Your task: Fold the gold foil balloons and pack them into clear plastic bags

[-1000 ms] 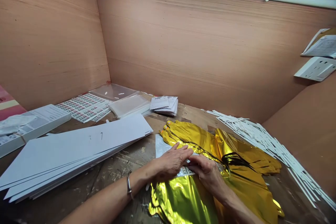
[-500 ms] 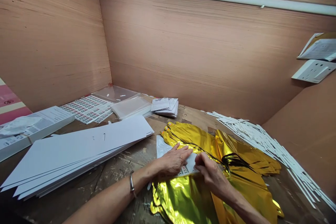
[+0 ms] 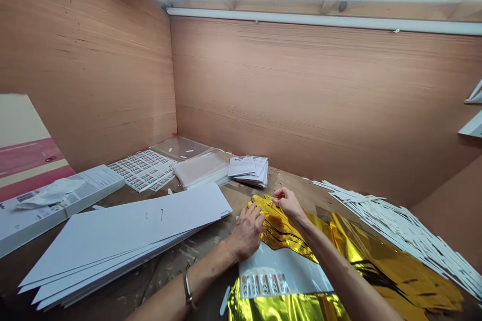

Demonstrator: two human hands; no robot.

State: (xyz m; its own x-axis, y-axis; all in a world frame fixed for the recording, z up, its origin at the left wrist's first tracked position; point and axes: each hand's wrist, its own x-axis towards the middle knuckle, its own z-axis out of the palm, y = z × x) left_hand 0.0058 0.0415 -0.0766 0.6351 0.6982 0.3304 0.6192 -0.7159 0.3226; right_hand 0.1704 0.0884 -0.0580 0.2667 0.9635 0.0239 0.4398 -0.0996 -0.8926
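Since the prior view, the white printed label sheet has come clear on the crumpled gold metallic foil; the right hand appears to pinch the foil's far end while the left hand presses on it, fingers spread.

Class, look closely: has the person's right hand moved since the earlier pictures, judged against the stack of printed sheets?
Yes. The right hand has moved forward, away from the person, and now sits much closer to the stack of printed sheets.
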